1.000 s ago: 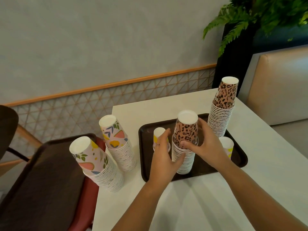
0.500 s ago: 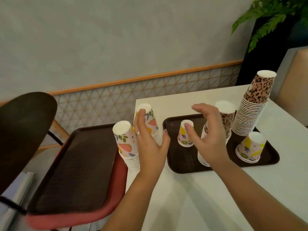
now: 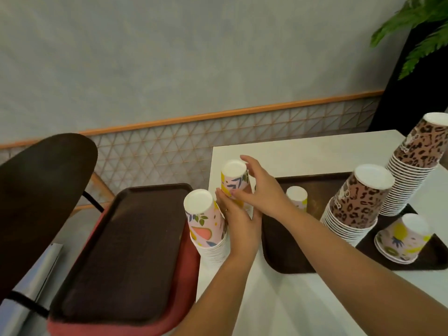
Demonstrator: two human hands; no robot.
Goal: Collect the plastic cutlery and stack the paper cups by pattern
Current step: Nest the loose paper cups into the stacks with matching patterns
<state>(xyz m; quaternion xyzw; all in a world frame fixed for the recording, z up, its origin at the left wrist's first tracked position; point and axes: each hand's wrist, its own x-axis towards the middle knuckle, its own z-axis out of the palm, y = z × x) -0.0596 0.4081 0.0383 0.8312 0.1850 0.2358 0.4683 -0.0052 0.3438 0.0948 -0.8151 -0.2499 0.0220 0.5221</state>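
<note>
While we look down at a white table (image 3: 315,154), our left hand (image 3: 238,221) and right hand (image 3: 260,192) curl their fingers around the far fruit-pattern cup stack (image 3: 234,181) near the table's left edge. A second fruit-pattern stack (image 3: 206,221) stands just beside it, and leopard-print stacks (image 3: 358,202) sit on the dark tray (image 3: 286,251) to the right.

Paper cups (image 3: 361,202) showing matt printed walls, white bases; trays (image 3: 126,251) looking dark smooth plastic, slightly glossy; worktop (image 3: 278,309) reading smooth matt white.
</note>
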